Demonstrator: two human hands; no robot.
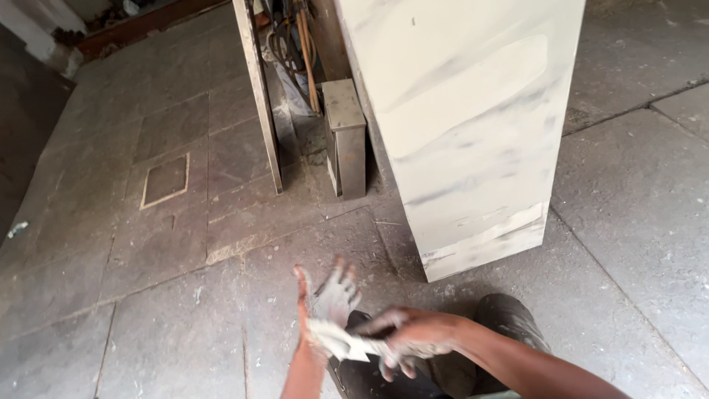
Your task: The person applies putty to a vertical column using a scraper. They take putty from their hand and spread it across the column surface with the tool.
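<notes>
Fingers (336, 284) spread upward, right hand (410, 336) wiping putty-smeared palm.

The pale panel (461, 125) runs out past the top edge, so its upper part is unseen, and it hides whatever stands behind it. Both forearms are cut by the bottom edge. The right hand (410, 336) covers part of the whitish scrap (340, 341), whose kind cannot be told. The left hand (325, 303) is motion-blurred at its fingers (341, 277). Tools (295, 37) behind the wooden board (258, 96) are too cluttered to identify
</notes>
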